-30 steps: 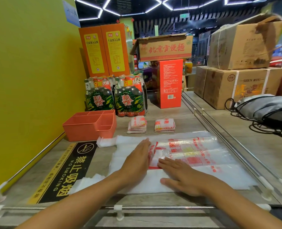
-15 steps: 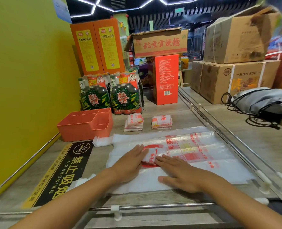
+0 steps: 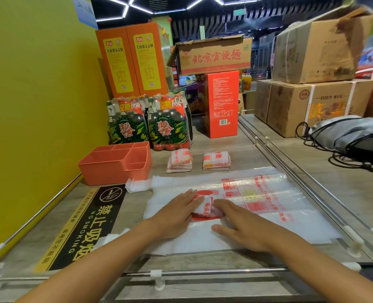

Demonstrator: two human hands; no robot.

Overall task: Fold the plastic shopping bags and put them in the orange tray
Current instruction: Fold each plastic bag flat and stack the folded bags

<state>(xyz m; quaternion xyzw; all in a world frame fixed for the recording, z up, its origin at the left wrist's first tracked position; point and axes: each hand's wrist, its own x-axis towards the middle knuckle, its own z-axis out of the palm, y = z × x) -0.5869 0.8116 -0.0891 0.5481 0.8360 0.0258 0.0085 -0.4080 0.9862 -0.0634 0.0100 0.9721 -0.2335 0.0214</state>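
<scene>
A small folded bag (image 3: 203,207) is being pressed flat between the left hand (image 3: 174,215) and the right hand (image 3: 242,224), on top of a spread stack of plastic shopping bags (image 3: 268,206) that is lying on the table (image 3: 345,193). No grip is being closed on it: the fingers of both hands are being kept straight and flat, touching the bundle from either side. The film is being judged thin, very light, soft and slippery, likely to spring open once pressure is released, so it is best pinched across the whole folded bundle at its middle rather than by one loose edge. Two folded bundles (image 3: 180,159) are lying beyond the stack, just right of the orange tray (image 3: 115,165), whose visible compartments are showing no bags.
</scene>
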